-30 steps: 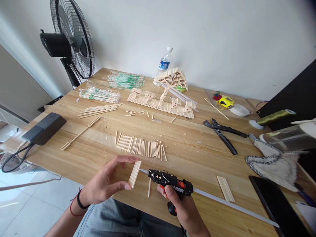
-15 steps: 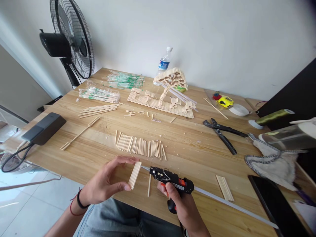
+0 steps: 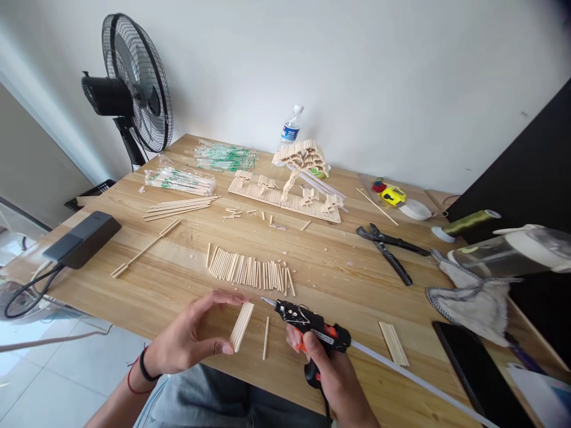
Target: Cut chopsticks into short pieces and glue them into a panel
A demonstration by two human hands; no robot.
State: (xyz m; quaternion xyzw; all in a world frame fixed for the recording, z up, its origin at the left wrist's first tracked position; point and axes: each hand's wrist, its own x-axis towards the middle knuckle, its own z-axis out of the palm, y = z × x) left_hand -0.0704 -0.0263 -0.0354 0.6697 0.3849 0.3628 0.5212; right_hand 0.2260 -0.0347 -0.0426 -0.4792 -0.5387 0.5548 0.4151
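Observation:
My left hand (image 3: 190, 339) pinches a small panel of glued wooden sticks (image 3: 241, 326) between thumb and fingers, near the table's front edge. My right hand (image 3: 332, 374) grips a black hot glue gun (image 3: 312, 327) by its handle. The gun's metal nozzle points left and stops a little to the right of the panel's top end, not touching it. A white glue stick (image 3: 419, 383) trails out of the gun's back. One loose stick (image 3: 266, 337) lies on the table between panel and gun.
A row of cut sticks (image 3: 250, 272) lies just beyond my hands. Further back stand a stick model on a base (image 3: 289, 187), a water bottle (image 3: 289, 128), wrapped chopsticks (image 3: 181, 178) and a fan (image 3: 134, 83). Black pliers (image 3: 388, 252), a cloth (image 3: 473, 300) and a second small panel (image 3: 393, 343) lie right.
The glue gun's nozzle has drawn back to the right, away from the panel's edge. The camera has tilted down slightly. My left hand keeps the panel still.

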